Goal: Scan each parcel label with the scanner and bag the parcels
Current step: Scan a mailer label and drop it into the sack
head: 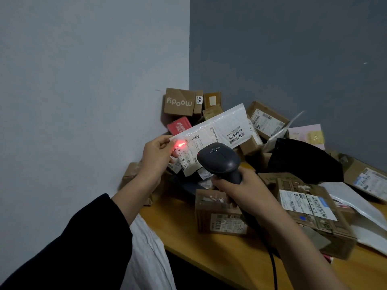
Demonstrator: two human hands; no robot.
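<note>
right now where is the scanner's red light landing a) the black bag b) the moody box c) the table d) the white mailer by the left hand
d: the red glow sits on the white mailer next to the left hand pinching it, with the scanner in the right hand aimed there.

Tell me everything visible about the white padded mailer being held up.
The white padded mailer is a flat envelope with a quilted bubble texture and a glossy, plastic-looking skin. It is held in the air above the piled parcels, tilted with its right end higher. The left hand pinches its left end. Its face carries printed barcode labels, one reading 43-6-4613. A red light spot falls near the thumb. The scanner, gripped by the right hand, overlaps its lower edge; contact cannot be told.
</note>
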